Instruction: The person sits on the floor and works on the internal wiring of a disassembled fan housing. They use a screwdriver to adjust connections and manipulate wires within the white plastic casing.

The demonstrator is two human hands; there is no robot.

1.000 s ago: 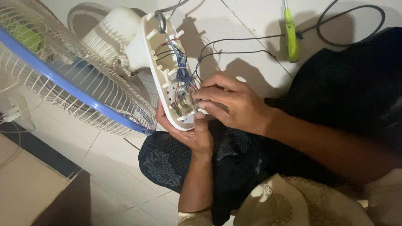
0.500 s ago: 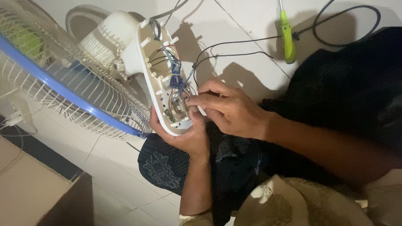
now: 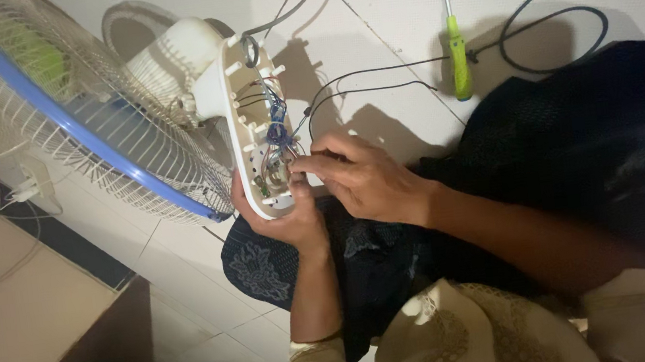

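No packages, labels, signs, screens.

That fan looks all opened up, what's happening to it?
A person sits on the tiled floor with a white fan lying on its side. The left hand props up the open control housing, where coloured wires show. The right hand pinches at something small inside; what it is cannot be made out. A green screwdriver lies untouched on the floor.

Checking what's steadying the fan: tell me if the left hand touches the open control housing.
Touching. The head view shows the left hand cupping the lower end of the open control housing.
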